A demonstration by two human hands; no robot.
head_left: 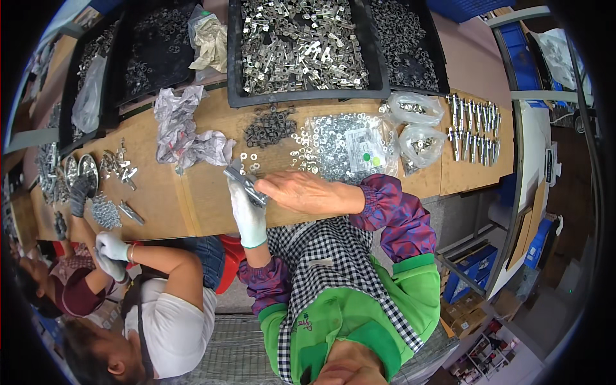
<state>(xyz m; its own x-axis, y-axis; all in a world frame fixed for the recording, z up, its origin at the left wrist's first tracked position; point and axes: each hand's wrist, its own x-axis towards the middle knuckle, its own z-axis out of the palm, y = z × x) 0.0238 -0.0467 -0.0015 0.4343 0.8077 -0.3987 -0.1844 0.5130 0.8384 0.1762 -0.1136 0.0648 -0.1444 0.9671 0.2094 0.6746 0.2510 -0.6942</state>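
Note:
My left hand (249,217), in a white glove, is closed round a few slim grey metal pieces (254,191) above the front edge of the table. My bare right hand (307,191) reaches in from the right, its thumb and fingers pinched at the end of those same pieces; the fingertips are partly hidden. Just beyond my hands lie loose white washers (249,162) and a heap of dark nut-like rings (269,126). To their right, a clear plastic bag (351,146) of shiny washers lies spread, with some spilled beside it.
A black tray (235,97) full of metal clips stands ahead. Crumpled paper (176,128) lies left. Two small plastic bags (420,138) and rows of finished-looking metal bolts (473,128) lie right. Co-workers sit on the left, one with a white-gloved hand (113,247).

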